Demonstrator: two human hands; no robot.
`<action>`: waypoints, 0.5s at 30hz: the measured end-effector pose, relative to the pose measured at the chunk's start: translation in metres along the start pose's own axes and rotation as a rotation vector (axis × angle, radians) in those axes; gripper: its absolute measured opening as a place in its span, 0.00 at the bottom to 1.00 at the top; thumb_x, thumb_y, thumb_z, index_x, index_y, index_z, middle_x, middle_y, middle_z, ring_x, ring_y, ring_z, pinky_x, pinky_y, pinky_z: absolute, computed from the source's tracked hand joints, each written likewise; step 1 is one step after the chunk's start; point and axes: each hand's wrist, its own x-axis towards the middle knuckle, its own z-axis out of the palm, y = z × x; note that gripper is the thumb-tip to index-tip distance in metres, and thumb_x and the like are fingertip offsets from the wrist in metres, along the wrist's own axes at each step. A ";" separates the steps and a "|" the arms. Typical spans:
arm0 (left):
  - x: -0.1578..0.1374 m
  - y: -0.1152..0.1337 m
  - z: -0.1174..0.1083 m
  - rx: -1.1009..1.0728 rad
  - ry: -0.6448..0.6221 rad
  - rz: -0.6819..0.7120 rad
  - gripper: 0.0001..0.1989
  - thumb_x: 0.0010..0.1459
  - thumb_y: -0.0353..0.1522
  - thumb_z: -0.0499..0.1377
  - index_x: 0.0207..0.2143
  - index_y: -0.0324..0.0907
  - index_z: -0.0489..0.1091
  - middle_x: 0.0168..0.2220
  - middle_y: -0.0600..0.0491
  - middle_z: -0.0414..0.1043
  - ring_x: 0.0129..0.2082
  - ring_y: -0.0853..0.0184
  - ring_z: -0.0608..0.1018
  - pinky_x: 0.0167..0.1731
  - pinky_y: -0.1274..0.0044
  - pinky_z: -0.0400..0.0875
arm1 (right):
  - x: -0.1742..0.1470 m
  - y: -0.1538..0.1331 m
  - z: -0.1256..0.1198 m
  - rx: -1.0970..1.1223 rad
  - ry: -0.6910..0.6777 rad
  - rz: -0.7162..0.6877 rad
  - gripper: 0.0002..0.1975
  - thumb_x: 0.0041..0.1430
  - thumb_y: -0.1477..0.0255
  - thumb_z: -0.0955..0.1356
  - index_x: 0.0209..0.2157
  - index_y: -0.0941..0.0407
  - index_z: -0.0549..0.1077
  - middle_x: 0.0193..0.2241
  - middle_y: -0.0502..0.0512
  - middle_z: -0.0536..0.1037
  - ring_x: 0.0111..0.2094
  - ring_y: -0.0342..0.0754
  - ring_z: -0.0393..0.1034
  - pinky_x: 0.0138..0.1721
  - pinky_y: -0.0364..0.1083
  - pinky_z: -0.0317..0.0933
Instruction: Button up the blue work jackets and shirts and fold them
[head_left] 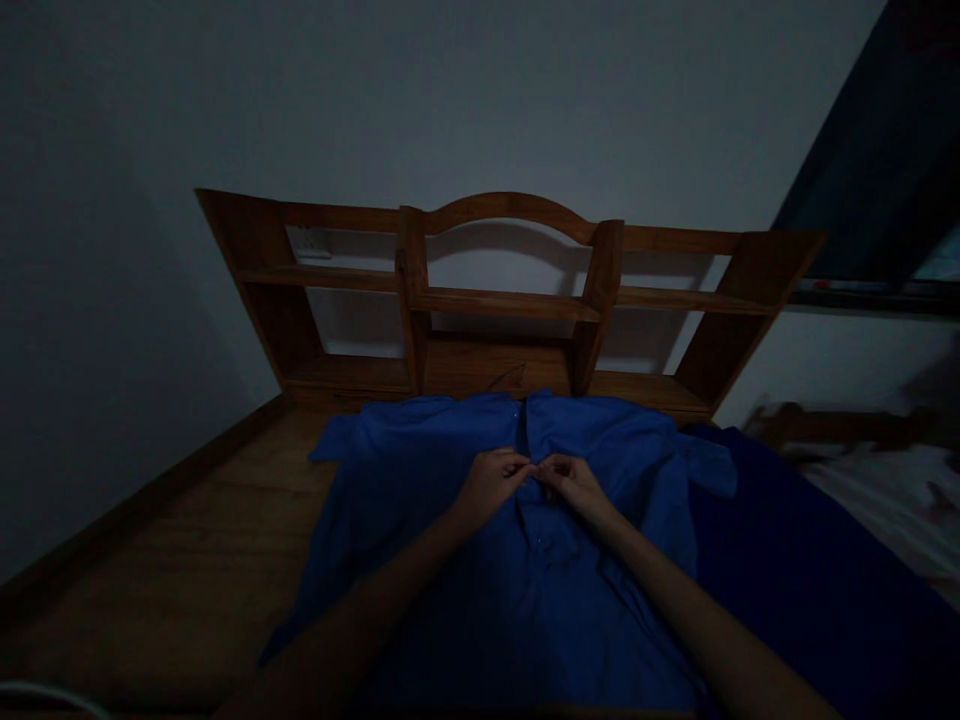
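A blue short-sleeved shirt [435, 560] lies spread out, front side up, with its collar end toward the wooden shelf unit. Both hands meet at its front opening, below the collar. My left hand [491, 482] pinches the shirt's front edge between thumb and fingers. Just beside it, my right hand [571, 480] pinches the other side of the edge, the fingertips of both nearly touching. Whatever small piece sits between the fingertips is hidden. Lower on the front edge a small button [538, 541] shows. The upper front still gapes near the collar.
A wooden shelf unit [510, 302] stands at the far end against the wall. Bare wooden boards [225, 540] extend to the left. Dark blue cloth [795, 580] lies to the right. A pale cable [52, 690] crosses the lower left corner, and a dark curtain [862, 170] hangs at upper right.
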 end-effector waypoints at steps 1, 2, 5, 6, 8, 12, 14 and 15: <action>0.000 -0.001 0.000 -0.016 -0.007 0.000 0.08 0.54 0.35 0.58 0.35 0.42 0.75 0.31 0.52 0.72 0.29 0.70 0.75 0.30 0.81 0.69 | 0.000 -0.002 0.000 0.022 -0.002 0.024 0.15 0.47 0.60 0.69 0.24 0.59 0.71 0.15 0.47 0.67 0.17 0.40 0.59 0.20 0.40 0.51; 0.000 -0.001 -0.001 -0.035 -0.005 -0.002 0.09 0.53 0.34 0.59 0.36 0.42 0.75 0.32 0.52 0.71 0.30 0.70 0.74 0.30 0.81 0.70 | 0.000 -0.003 0.000 0.039 -0.001 0.046 0.15 0.47 0.60 0.69 0.24 0.59 0.71 0.15 0.47 0.67 0.16 0.39 0.59 0.20 0.40 0.51; -0.001 -0.003 0.001 -0.050 0.032 -0.001 0.10 0.49 0.33 0.63 0.37 0.42 0.74 0.36 0.51 0.69 0.33 0.70 0.74 0.33 0.80 0.70 | -0.001 -0.006 0.000 0.076 0.004 0.075 0.14 0.47 0.61 0.69 0.25 0.59 0.72 0.14 0.47 0.67 0.16 0.39 0.58 0.20 0.40 0.49; -0.002 -0.003 0.002 -0.042 0.047 0.001 0.10 0.49 0.33 0.63 0.36 0.42 0.73 0.37 0.51 0.68 0.33 0.70 0.73 0.33 0.80 0.70 | -0.002 -0.005 0.000 0.089 0.003 0.070 0.14 0.47 0.61 0.69 0.25 0.60 0.73 0.15 0.48 0.67 0.17 0.39 0.58 0.20 0.40 0.49; -0.002 -0.002 0.003 -0.016 0.074 0.006 0.08 0.50 0.33 0.62 0.35 0.42 0.73 0.38 0.51 0.68 0.33 0.70 0.73 0.33 0.80 0.70 | -0.002 -0.005 -0.001 0.111 0.000 0.055 0.13 0.49 0.62 0.68 0.25 0.60 0.73 0.15 0.48 0.67 0.17 0.39 0.58 0.21 0.40 0.50; -0.002 0.000 0.004 0.044 0.109 0.023 0.06 0.52 0.33 0.61 0.34 0.42 0.72 0.35 0.52 0.68 0.32 0.70 0.72 0.32 0.80 0.69 | -0.003 -0.006 -0.001 0.146 -0.022 0.054 0.12 0.49 0.64 0.67 0.26 0.60 0.74 0.15 0.48 0.67 0.18 0.39 0.57 0.22 0.40 0.50; -0.002 0.000 0.003 0.083 0.112 0.037 0.06 0.52 0.32 0.60 0.34 0.42 0.71 0.34 0.53 0.68 0.31 0.70 0.72 0.32 0.80 0.68 | -0.004 -0.009 -0.002 0.175 -0.032 0.057 0.11 0.49 0.66 0.66 0.28 0.60 0.75 0.16 0.48 0.67 0.18 0.39 0.57 0.22 0.40 0.51; -0.002 -0.001 0.002 0.103 0.106 0.046 0.06 0.52 0.32 0.60 0.34 0.42 0.71 0.34 0.53 0.68 0.31 0.70 0.71 0.32 0.80 0.67 | -0.004 -0.010 -0.003 0.190 -0.037 0.051 0.11 0.49 0.66 0.66 0.28 0.60 0.75 0.17 0.49 0.68 0.18 0.39 0.58 0.22 0.40 0.51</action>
